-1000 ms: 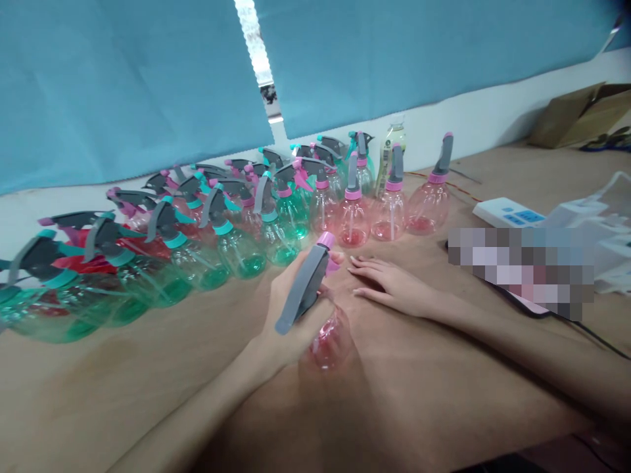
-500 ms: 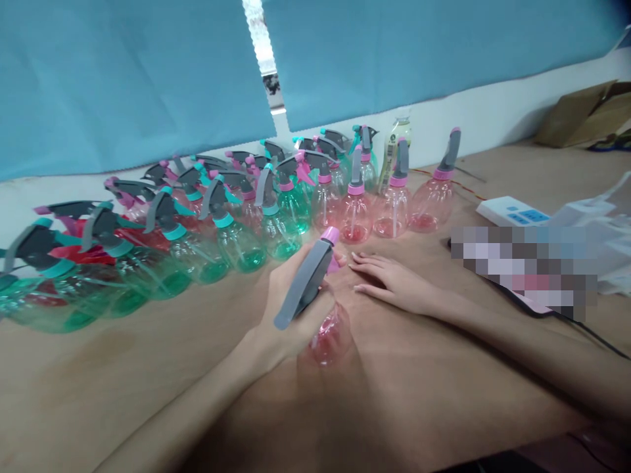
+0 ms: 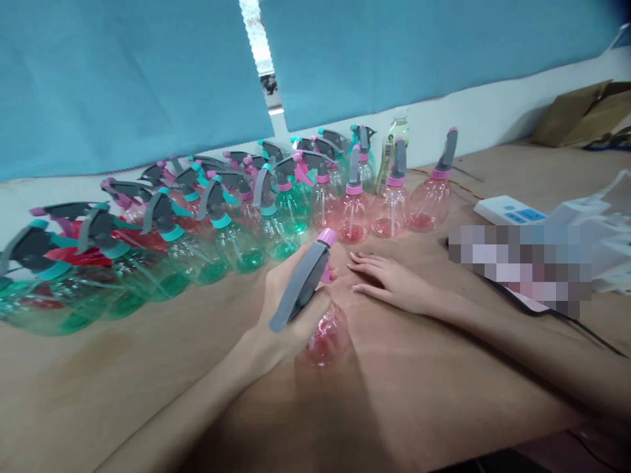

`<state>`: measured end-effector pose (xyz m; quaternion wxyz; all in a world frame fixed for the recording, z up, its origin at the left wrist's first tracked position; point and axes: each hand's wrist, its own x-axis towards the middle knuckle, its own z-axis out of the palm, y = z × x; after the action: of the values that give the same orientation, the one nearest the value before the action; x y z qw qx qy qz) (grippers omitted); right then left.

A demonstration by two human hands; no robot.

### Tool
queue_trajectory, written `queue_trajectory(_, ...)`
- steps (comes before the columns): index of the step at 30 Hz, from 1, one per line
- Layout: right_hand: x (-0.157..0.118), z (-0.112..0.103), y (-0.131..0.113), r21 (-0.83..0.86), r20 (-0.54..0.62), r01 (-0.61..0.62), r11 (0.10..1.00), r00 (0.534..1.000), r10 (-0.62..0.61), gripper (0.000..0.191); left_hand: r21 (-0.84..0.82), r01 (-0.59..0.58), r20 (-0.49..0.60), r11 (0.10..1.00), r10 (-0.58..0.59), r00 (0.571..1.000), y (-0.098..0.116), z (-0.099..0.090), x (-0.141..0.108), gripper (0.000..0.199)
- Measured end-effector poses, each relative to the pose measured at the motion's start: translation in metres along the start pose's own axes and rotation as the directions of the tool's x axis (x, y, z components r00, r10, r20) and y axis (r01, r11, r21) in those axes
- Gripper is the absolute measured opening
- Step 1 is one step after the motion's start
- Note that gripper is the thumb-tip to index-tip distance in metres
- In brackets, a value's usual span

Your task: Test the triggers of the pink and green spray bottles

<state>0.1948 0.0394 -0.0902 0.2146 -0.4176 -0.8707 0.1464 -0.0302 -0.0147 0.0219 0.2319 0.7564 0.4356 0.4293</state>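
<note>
While left hand (image 3: pixel 279 282) has fingers wrapped round roughly upright spray bottle (image 3: pixel 329 338), right hand (image 3: pixel 394 282) lies outstretched, empty, just right of it.

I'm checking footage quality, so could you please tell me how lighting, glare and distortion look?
Head view: a shadow darkens the table near the pink bottle in the left hand; head view: glints mark that bottle; head view: green bottles at far left look stretched.

Lightly creased blue sheeting (image 3: pixel 128 85) covers the upper part of a white wall (image 3: pixel 468 125) beyond the far edge of a broad, matte brown desk (image 3: pixel 434 387). A narrow, shiny, scallop-edged strip (image 3: pixel 259 46) divides it. Soft shadow (image 3: pixel 315 427) darkens the near edge.
</note>
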Motion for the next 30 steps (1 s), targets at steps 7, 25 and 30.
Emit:
queue_trajectory(7,0.001,0.000,-0.001,0.019,-0.019,0.002,1.000,1.000,-0.001,0.056,-0.011,0.062,0.022,0.998,-0.062,0.998,-0.004,0.001,-0.003,0.006)
queue_trajectory(25,0.001,0.003,0.000,-0.023,0.001,-0.007,1.000,1.000,0.007,0.057,-0.070,0.088,0.012,0.994,-0.087,0.996,-0.003,0.009,-0.002,0.010)
queue_trajectory(30,0.002,0.003,0.000,-0.026,0.010,-0.012,1.000,1.000,0.013,0.058,-0.090,0.043,-0.025,0.995,-0.045,0.999,-0.003,0.010,-0.001,0.017)
